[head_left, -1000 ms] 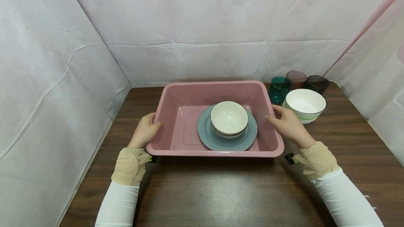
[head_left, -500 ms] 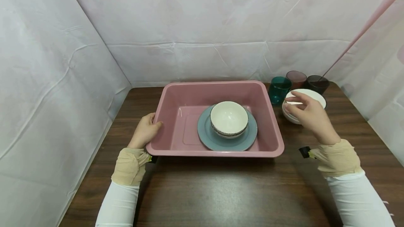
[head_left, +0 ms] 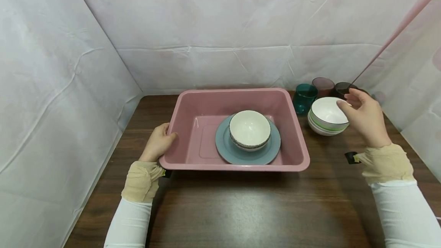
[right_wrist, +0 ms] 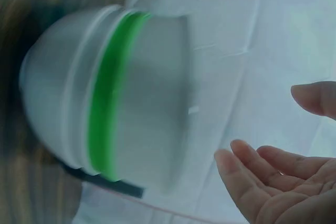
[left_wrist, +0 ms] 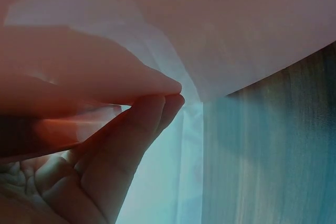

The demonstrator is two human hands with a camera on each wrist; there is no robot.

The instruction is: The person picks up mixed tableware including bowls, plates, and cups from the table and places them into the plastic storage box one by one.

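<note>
A pink plastic tub (head_left: 296, 141) sits mid-table, holding a blue-grey plate (head_left: 241, 156) with a white bowl (head_left: 249, 128) on it. My left hand (head_left: 162, 140) grips the tub's left rim; in the left wrist view its fingers (left_wrist: 131, 129) curl under the pink rim (left_wrist: 79, 72). To the right of the tub stands a stack of white bowls with green stripes (head_left: 327, 117). My right hand (head_left: 346, 98) hovers at the stack's right rim, fingers relaxed and spread. In the right wrist view the fingers (right_wrist: 262, 182) are apart from the bowl (right_wrist: 105, 103).
Behind the bowl stack stand three cups: teal (head_left: 304, 98), pinkish (head_left: 323, 86) and dark (head_left: 342, 88). The wooden table (head_left: 241, 209) is walled by white sheeting (head_left: 51, 87) on the left, back and right.
My right hand left the tub's right rim and moved right and back, passing over the bowl stack to its far right rim. The left hand and the tub stayed put.
</note>
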